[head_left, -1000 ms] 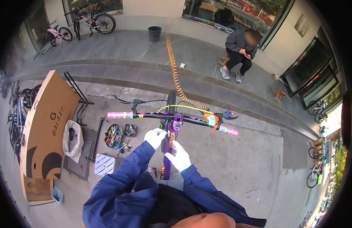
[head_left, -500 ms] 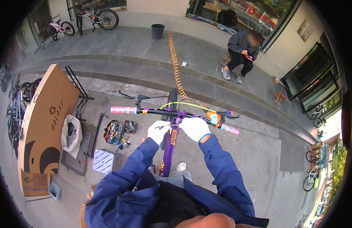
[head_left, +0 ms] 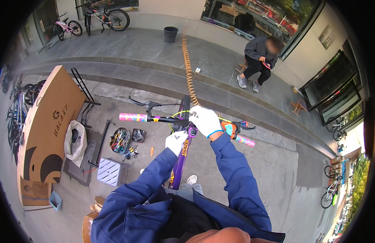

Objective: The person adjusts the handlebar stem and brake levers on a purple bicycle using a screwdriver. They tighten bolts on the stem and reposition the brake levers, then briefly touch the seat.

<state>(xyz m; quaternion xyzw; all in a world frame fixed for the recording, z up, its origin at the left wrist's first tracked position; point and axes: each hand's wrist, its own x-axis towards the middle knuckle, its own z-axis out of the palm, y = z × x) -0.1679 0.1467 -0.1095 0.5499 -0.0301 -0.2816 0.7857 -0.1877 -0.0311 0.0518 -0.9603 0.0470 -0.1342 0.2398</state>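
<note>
A bicycle with a purple frame (head_left: 180, 165) stands before me, its black handlebar (head_left: 170, 120) running crosswise with multicoloured grips. My left hand (head_left: 176, 142), in a white glove, is closed beside the purple stem (head_left: 192, 131); a thin metal tool shows at its fingers, its full shape hidden. My right hand (head_left: 206, 121), gloved too, lies over the handlebar just right of the stem. Its fingers are bent together at the bar's middle, and what they pinch is hidden. Right of it sits an orange and light-blue part (head_left: 229, 129) on the bar.
Left on the ground are a tool bowl (head_left: 120, 139), a small parts tray (head_left: 138, 135), a plastic stool (head_left: 110, 171), a white sack (head_left: 75, 143) and a large cardboard box (head_left: 54, 125). An orange coiled hose (head_left: 188, 69) hangs beyond the bike. A person (head_left: 260, 60) sits on the step.
My right hand has moved up and forward from the stem onto the handlebar. My left hand has drawn slightly right and nearer to me. The thin rod no longer spans the two hands.
</note>
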